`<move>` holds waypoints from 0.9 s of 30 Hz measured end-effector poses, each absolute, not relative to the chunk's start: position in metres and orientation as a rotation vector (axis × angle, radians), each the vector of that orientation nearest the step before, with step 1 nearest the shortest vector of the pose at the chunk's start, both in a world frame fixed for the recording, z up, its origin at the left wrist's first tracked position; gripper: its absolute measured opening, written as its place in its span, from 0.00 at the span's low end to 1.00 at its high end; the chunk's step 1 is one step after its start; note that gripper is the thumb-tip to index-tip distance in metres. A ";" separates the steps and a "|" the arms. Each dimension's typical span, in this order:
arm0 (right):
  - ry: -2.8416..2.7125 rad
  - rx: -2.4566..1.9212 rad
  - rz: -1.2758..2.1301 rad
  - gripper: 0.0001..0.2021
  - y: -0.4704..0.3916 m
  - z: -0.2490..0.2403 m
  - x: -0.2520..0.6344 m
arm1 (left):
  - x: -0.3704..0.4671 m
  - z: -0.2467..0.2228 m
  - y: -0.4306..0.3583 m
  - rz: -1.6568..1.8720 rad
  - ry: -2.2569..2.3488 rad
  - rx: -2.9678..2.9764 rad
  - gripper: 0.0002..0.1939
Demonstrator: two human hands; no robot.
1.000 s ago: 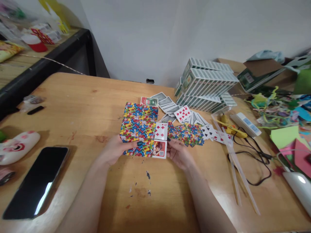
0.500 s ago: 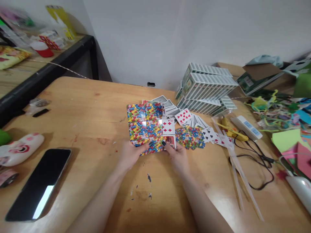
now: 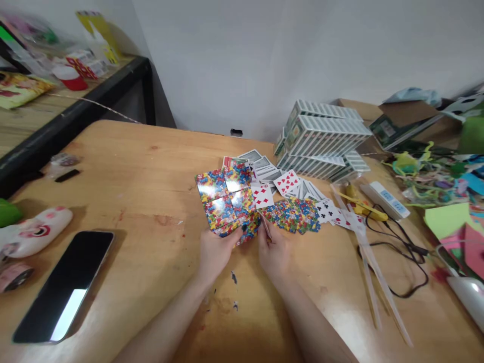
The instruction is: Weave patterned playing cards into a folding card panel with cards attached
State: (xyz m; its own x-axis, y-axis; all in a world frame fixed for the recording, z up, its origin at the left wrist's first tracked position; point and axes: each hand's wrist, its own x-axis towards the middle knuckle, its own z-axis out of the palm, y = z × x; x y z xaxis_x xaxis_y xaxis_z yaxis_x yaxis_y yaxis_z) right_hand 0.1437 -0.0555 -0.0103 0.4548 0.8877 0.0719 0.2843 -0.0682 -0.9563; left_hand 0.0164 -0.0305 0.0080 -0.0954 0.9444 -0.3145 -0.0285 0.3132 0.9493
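Note:
Multicoloured card pieces [image 3: 223, 194], joined in a grid, are gripped along their near edge by my left hand [image 3: 217, 249], thumb on top. My right hand [image 3: 273, 249] is closed on a playing card [image 3: 266, 227], seen nearly edge-on beside the pieces. Just beyond the hands lies a six of diamonds card [image 3: 262, 195]. To its right are a red hearts card [image 3: 287, 182] and a spread of colourful cards [image 3: 297, 214]. Grey-backed cards [image 3: 264, 169] fan out behind.
Stacked green-and-white boxes [image 3: 325, 136] stand by the wall. On the right are a power strip [image 3: 385, 199], black cable, yellow glue gun [image 3: 368, 209] and clear sticks [image 3: 372, 267]. A phone [image 3: 64, 287] and white plush-like item [image 3: 41, 232] lie left.
The colourful pieces have tilted and bent in my left hand. My right hand has turned, bringing the card at its fingers nearly edge-on. The view has shifted slightly.

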 end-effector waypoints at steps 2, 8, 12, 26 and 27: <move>-0.880 -1.447 0.868 0.12 -0.054 -0.008 0.145 | 0.017 0.008 -0.028 1.095 1.351 0.824 0.14; -0.333 -0.737 1.601 0.15 -0.045 0.018 0.148 | 0.018 0.010 -0.022 1.116 1.089 0.482 0.17; -0.241 -0.580 1.694 0.22 -0.043 0.030 0.146 | 0.018 0.014 -0.023 1.090 1.042 0.435 0.19; -0.370 -0.606 1.818 0.15 -0.042 0.020 0.132 | 0.018 0.014 -0.025 1.024 1.004 0.447 0.19; -0.375 -0.629 1.821 0.15 -0.042 0.020 0.132 | 0.017 0.015 -0.025 1.021 1.006 0.449 0.19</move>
